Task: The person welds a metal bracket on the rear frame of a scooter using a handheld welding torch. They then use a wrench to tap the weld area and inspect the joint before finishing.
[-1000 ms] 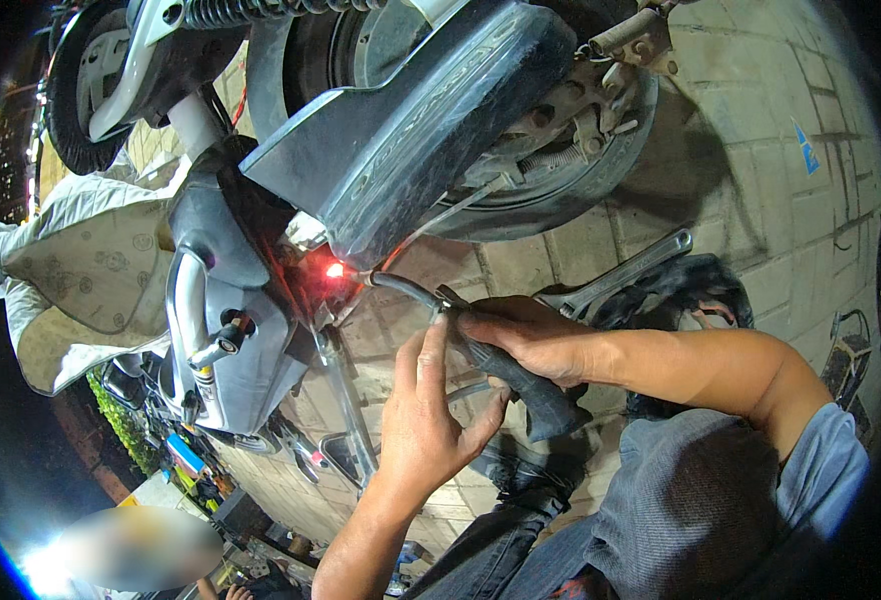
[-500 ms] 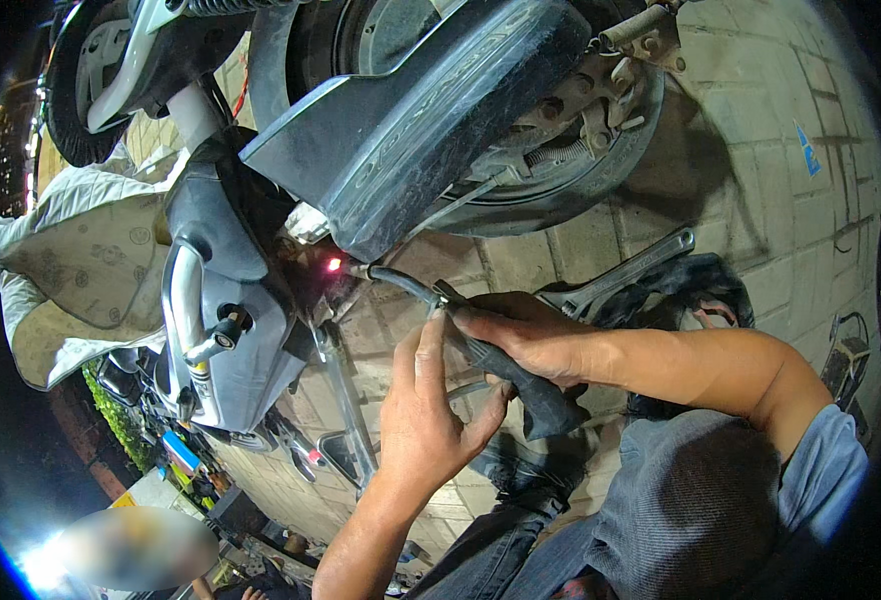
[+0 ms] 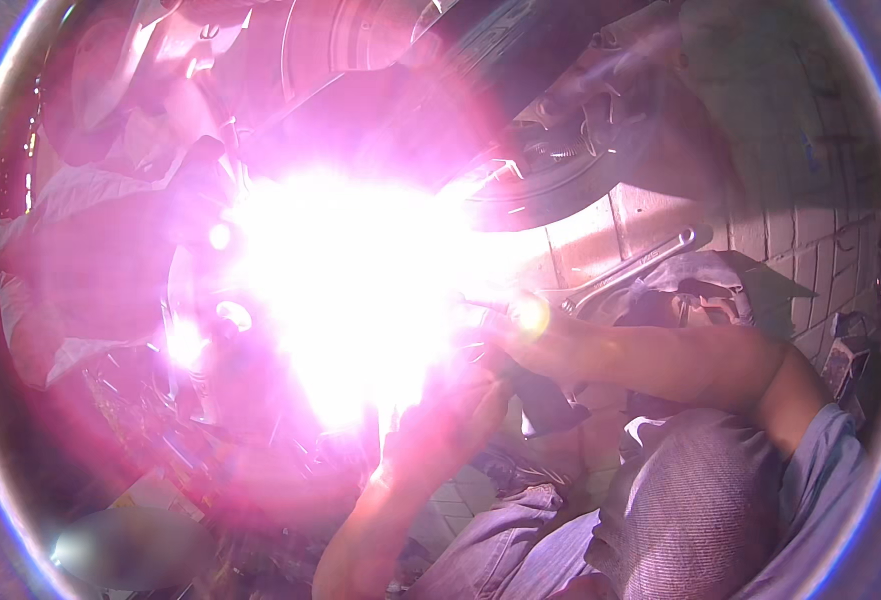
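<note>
A blinding white-pink glare (image 3: 361, 280) covers the middle of the view. It hides the nearby part of the motorbike and the front of the tool. My right hand (image 3: 521, 335) reaches in from the right, closed around a welding torch. Below it shows the torch's dark handle (image 3: 551, 408); the neck and tip are lost in the light. From the lower edge my left hand (image 3: 461, 415) comes up beside the torch, close to my right hand. Pink haze hides its fingers, so its grip does not show. Thin bright streaks of spark lie around the glare.
The motorbike's wheel (image 3: 566, 195) and dark guard are at the top. Right of my hands, a large wrench (image 3: 641, 265) lies on the paving (image 3: 791, 240) by a crumpled dark cloth (image 3: 701, 275). A rounded ribbed-cloth shape (image 3: 701, 510) fills the lower right.
A small red glow at the torch tip has become a huge bright flare that washes out the scene. My left hand has shifted right, toward the torch handle. The right arm has hardly moved.
</note>
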The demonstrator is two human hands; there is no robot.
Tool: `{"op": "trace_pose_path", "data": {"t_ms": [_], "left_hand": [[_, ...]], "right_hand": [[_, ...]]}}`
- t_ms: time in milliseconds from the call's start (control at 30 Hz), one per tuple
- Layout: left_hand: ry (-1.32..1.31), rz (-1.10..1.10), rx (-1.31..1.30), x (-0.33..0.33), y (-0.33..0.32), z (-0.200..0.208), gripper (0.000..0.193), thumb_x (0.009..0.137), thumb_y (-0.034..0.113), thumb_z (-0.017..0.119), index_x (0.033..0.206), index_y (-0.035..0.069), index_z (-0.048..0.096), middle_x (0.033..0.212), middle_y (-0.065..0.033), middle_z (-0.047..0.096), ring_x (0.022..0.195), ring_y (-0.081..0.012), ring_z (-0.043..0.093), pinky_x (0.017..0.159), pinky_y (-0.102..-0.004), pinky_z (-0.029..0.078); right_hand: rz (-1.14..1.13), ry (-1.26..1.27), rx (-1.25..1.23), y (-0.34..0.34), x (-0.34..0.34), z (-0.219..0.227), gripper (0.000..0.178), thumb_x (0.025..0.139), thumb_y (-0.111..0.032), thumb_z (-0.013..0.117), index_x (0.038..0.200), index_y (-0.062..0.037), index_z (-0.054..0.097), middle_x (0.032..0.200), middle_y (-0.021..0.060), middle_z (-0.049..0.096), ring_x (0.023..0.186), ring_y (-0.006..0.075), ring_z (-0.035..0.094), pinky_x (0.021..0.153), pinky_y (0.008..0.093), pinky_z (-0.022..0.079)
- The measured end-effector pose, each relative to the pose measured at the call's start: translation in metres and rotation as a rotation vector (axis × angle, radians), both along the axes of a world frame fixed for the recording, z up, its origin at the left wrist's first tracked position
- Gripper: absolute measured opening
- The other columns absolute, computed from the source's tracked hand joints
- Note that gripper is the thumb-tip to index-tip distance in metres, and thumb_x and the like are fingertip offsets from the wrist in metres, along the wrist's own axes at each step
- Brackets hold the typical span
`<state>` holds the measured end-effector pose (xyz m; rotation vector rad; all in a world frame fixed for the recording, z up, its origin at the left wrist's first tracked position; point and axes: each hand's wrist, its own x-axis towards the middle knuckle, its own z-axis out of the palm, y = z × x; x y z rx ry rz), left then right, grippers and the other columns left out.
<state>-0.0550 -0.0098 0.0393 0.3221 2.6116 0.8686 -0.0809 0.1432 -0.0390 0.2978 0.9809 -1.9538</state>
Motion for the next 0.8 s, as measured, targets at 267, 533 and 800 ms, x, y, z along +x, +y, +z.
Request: {"op": "trace_pose_path", "data": {"t_ms": [267,533,800], "left_hand": [[-0.136,0.069,-0.052,-0.001,0.001,0.006,0.086,0.070,0.017,0.080,0.140,-0.001,0.035,0.123,-0.0227,0.052,0.111,-0.0355,0.058,0.090,-0.0421,0.050],[-0.029,-0.025,-0.098,-0.001,-0.005,0.003,0.086,0.071,0.024,0.080,0.139,-0.001,0.034,0.126,-0.0247,0.047,0.101,-0.0369,0.062,0.079,-0.0409,0.055],[-0.060,0.001,-0.115,-0.002,-0.003,0.003,0.086,0.070,0.025,0.080,0.138,-0.001,0.035,0.126,-0.0251,0.048,0.104,-0.0408,0.059,0.081,-0.0429,0.054]], "right_hand": [[0.123,-0.009,0.151,0.007,-0.005,0.014,0.043,0.098,-0.044,0.051,0.114,-0.0069,0.065,0.094,0.0005,0.063,0.086,0.0091,0.056,0.078,0.0287,0.045],[0.118,0.047,0.122,0.007,-0.004,0.011,0.047,0.097,-0.047,0.053,0.111,-0.0043,0.064,0.094,0.0038,0.063,0.085,0.0133,0.056,0.079,0.0312,0.045],[0.115,0.027,0.108,0.004,-0.005,0.006,0.040,0.099,-0.040,0.052,0.113,-0.0042,0.063,0.093,0.0024,0.062,0.081,0.0108,0.056,0.073,0.0282,0.047]]}}
